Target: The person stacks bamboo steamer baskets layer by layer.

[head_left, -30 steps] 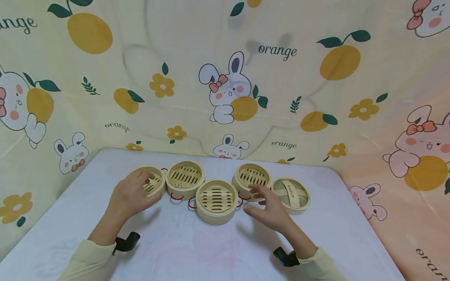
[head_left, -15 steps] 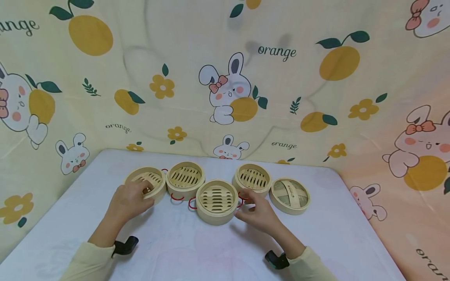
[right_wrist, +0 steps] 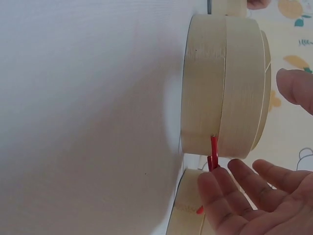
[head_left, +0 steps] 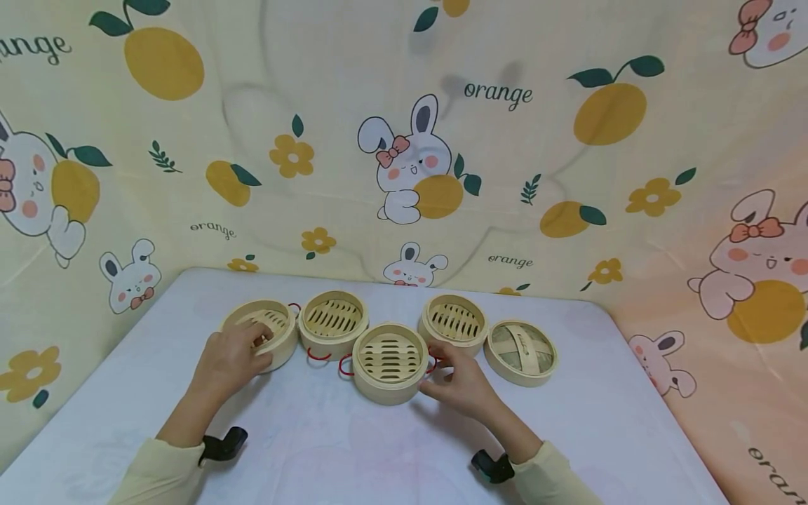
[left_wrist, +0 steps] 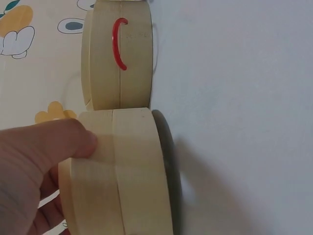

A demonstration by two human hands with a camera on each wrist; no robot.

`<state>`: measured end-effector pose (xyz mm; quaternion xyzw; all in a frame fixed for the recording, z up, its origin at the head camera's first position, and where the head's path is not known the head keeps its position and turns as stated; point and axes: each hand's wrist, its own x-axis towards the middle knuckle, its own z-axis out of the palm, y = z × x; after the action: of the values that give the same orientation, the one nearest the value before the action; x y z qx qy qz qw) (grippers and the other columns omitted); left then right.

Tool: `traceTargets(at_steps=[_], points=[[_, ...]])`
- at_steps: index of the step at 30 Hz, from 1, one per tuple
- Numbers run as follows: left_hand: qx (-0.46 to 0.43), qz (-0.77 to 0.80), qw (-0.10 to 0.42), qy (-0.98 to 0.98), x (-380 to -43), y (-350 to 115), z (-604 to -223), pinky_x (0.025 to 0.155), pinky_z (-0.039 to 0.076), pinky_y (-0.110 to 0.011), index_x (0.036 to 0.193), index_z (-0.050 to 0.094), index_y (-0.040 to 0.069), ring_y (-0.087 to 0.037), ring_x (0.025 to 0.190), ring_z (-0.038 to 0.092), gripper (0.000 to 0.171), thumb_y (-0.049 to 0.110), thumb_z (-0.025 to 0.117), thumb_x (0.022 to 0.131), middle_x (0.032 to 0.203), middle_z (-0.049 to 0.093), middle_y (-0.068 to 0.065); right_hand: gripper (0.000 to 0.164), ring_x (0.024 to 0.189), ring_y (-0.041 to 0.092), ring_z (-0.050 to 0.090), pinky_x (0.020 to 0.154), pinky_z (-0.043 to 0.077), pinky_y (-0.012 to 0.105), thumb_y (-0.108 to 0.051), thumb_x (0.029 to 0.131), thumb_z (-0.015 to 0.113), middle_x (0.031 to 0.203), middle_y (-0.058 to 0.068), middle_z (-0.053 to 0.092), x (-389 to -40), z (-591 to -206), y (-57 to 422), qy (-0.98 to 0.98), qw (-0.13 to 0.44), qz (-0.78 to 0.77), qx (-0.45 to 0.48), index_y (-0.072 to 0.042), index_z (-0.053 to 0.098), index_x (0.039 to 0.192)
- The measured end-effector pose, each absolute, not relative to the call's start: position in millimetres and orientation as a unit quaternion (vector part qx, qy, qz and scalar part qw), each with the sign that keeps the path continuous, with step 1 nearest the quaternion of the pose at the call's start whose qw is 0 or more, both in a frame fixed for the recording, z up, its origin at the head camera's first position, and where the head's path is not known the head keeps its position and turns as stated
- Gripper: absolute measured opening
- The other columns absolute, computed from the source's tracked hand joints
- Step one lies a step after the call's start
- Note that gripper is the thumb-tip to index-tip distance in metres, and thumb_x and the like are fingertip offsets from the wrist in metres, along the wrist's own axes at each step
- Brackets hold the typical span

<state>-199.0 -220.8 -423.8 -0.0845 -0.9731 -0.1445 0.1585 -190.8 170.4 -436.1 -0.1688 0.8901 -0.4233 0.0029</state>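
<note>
My left hand [head_left: 229, 359] grips the near rim of the leftmost bamboo steamer basket [head_left: 286, 344]. In the left wrist view its thumb presses the outer wall, the other fingers are mostly hidden behind the basket, and a dark shadow shows along the base. At the right side of the middle steamer basket [head_left: 389, 390] is my right hand [head_left: 463, 384]. Seen from the right wrist, its fingers [right_wrist: 244, 193] are loosely extended by the red handle [right_wrist: 213, 152], and the thumb stands apart from the wall.
Behind are two more slatted steamer baskets, one left of centre [head_left: 332, 344] and one right of centre [head_left: 452, 322]. A woven bamboo lid [head_left: 543, 351] lies at the far right. All rest on a white-covered table [head_left: 353, 456] before a patterned cloth backdrop [head_left: 328, 84].
My right hand has moved left and nearer, from the back right basket to the middle one. My left hand and the leftmost basket have shifted slightly toward me.
</note>
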Motion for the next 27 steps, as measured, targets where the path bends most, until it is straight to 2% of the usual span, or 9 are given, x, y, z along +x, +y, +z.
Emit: traceTargets(at_steps=[6,13,18,23,27], points=[[-0.082,-0.147,0.199,-0.966,-193.4,-219.2,-414.5,0.056,0.037,-0.039,0.090,0.066,0.010,-0.018,0.067,0.054,0.022,0.015,0.073,0.070,0.077,0.061,-0.002,0.065,0.101,0.026,0.061,0.082,0.053,0.045,-0.024,0.074,0.082,0.119,0.007,0.066,-191.4,-435.7,168.5,0.892,-0.002,-0.419,-0.172,-0.009,0.054,0.131],[-0.101,-0.157,0.273,-0.944,-183.0,-203.3,-395.3,0.062,0.041,-0.046,0.088,0.067,0.012,-0.025,0.076,0.059,0.020,0.013,0.072,0.069,0.081,0.064,-0.003,0.066,0.106,0.023,0.060,0.086,0.052,0.047,-0.027,0.073,0.083,0.120,0.005,0.066,-192.2,-435.9,167.0,0.897,-0.004,-0.412,-0.159,-0.011,0.055,0.130],[-0.137,-0.183,0.314,-0.921,-176.7,-186.5,-383.0,0.062,0.042,-0.043,0.087,0.066,0.012,-0.021,0.073,0.057,0.020,0.011,0.073,0.068,0.078,0.063,-0.002,0.067,0.109,0.023,0.061,0.090,0.051,0.047,-0.029,0.073,0.083,0.121,0.004,0.065,-192.6,-436.0,166.7,0.899,-0.007,-0.406,-0.164,-0.010,0.055,0.131],[-0.180,-0.196,0.325,-0.907,-171.8,-169.0,-374.0,0.067,0.043,-0.039,0.089,0.067,0.014,-0.018,0.076,0.055,0.024,0.010,0.076,0.068,0.080,0.062,0.001,0.066,0.108,0.024,0.061,0.093,0.049,0.047,-0.027,0.073,0.084,0.121,0.005,0.065,-192.7,-436.6,166.8,0.897,-0.004,-0.411,-0.160,-0.010,0.055,0.130],[-0.204,-0.200,0.316,-0.905,-167.0,-152.5,-368.3,0.071,0.047,-0.038,0.091,0.067,0.016,-0.019,0.081,0.057,0.026,0.010,0.078,0.069,0.085,0.062,0.002,0.064,0.106,0.024,0.061,0.088,0.051,0.046,-0.026,0.074,0.083,0.120,0.005,0.065,-192.3,-437.5,167.0,0.895,0.000,-0.417,-0.155,-0.010,0.056,0.129]])
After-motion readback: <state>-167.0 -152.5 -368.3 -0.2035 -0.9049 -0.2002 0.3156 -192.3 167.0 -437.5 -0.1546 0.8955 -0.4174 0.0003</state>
